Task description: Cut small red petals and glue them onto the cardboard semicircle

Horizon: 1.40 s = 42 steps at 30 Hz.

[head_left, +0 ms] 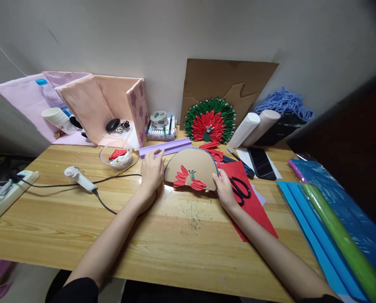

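Pinching the half-round cardboard [203, 162] by its right rim, my right grip [223, 187] sets its thumb in front; whether my left grip [152, 170], beside the opposite rim, touches I cannot tell. Rim holds seem best, sparing the red petals [182, 174]. The cardboard is over the middle of the surface [162, 248]; the most room lies toward its near edge, while the scissors [248, 191] crowd rightward.
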Available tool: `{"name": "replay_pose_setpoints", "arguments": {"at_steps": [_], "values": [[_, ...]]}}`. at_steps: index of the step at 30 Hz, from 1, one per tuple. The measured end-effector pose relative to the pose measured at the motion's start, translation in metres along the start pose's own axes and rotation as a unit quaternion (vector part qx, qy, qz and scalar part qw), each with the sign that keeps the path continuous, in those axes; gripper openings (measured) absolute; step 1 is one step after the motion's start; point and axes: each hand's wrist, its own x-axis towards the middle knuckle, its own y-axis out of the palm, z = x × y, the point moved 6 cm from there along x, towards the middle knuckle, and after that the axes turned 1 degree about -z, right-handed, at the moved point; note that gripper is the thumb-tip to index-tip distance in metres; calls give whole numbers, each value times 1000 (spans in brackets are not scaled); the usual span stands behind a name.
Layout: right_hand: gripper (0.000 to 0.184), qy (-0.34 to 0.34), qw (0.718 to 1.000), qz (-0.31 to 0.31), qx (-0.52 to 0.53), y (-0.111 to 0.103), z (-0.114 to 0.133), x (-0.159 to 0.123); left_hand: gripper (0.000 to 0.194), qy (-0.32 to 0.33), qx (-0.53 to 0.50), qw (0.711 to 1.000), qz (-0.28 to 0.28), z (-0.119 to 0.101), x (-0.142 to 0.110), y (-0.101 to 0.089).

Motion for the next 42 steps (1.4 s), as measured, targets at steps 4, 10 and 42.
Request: {"name": "replay_pose_setpoints", "arguments": {"at_steps": [4,10,42], "values": [[28,-8,1000,6,-9,0,0,-2,33,192,-56,972,122,-39,-5,16],[24,-92,995,6,-44,0,7,-4,14,154,-61,970,178,-45,-1,26],[24,-91,994,-36,-55,-6,-6,0,22,72,-138,982,106,-33,-22,30]]}}
